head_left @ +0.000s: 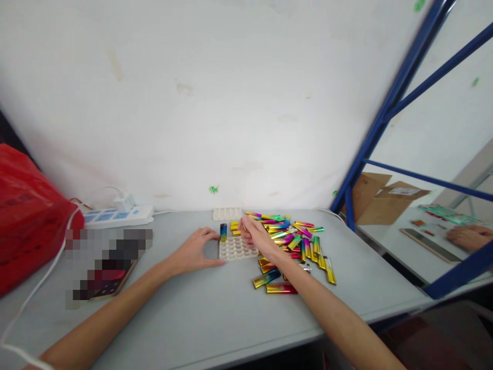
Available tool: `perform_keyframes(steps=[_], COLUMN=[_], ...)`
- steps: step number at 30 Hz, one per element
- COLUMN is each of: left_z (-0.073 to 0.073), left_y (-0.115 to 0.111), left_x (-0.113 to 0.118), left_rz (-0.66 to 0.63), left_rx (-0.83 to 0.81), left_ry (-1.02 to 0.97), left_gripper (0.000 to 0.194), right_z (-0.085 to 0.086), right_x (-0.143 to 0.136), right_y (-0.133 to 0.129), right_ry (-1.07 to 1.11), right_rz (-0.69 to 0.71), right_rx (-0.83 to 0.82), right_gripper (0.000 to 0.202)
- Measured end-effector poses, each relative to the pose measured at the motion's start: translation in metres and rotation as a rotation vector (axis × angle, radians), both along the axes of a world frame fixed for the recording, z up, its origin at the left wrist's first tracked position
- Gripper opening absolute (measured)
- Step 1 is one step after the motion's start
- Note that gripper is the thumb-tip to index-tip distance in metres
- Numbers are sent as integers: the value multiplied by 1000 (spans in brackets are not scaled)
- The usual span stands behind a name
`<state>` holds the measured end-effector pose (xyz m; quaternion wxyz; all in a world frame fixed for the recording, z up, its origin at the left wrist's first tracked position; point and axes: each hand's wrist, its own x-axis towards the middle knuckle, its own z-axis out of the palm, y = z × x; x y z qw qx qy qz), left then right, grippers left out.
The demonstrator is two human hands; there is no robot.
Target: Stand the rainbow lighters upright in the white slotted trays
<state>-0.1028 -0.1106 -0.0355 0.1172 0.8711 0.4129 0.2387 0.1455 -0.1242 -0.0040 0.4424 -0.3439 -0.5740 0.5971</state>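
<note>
- Beside the spread left hand (200,249): pale tray (231,253), apparently steadied.
- Above tray, right hand (252,236): fingers curled, cannot tell grip.
- Right of it: shiny cases (295,242), probably for reach.

Here's dark blue running into gold on the upright tube (223,233) beside the left hand (197,251)! Cream on the tray (234,248), patterned with rows of round holes, reaching towards the right hand (252,234). Beyond that hand, shiny tubes (304,249) flash gold, magenta, green, red! Pale grey worktop (185,318) below both, bright red bag (31,216) far left.
</note>
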Motion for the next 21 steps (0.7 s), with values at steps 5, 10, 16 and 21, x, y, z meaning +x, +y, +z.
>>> perform_keyframes(steps=[5, 10, 16, 21], left_z=[2, 2, 4, 5], left_y=[-3, -2, -2, -5], left_x=[1, 1, 2, 3], left_rz=[1, -1, -2, -5], left_rx=[-5, -3, -10, -14], left_ry=[-6, -12, -1, -14], left_gripper=[64, 64, 63, 64], right_z=[-3, -8, -10, -6], right_x=[-7, -8, -5, -3], right_y=[-3, -1, 3, 1], right_ry=[-129, -162, -124, -193], right_rz=[-187, -236, -105, -44], right_rx=[-23, 16, -16, 190], right_gripper=[69, 66, 73, 65])
